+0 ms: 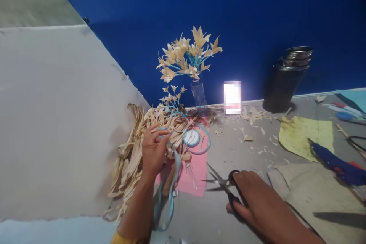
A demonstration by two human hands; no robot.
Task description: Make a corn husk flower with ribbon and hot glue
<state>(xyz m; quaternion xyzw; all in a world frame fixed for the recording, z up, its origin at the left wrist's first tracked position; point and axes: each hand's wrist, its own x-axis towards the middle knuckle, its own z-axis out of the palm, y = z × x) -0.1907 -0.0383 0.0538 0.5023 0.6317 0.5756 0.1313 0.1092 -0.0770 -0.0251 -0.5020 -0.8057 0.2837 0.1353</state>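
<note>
My left hand (155, 148) pinches a light blue ribbon (171, 198) between thumb and fingers, and a loop of it hangs below the hand. Black-handled scissors (224, 182) are gripped in my right hand (254, 194), low over the table, with their blades spread and pointing left, apart from the ribbon. Just right of my left hand sits a roll of blue tape (191, 138), with a curled blue strip (208, 141) around it. Under and left of that hand lies a heap of dried corn husks (128, 160), partly covering pink paper (197, 179).
Husk flowers stand in a clear vase (199, 95), with a smaller blue-stemmed bunch (173, 101) beside it. Rightward are a bright blurred-out box (232, 98), a dark flask (287, 80), yellow paper (309, 135) and a blue glue gun (337, 164). Husk scraps litter the table.
</note>
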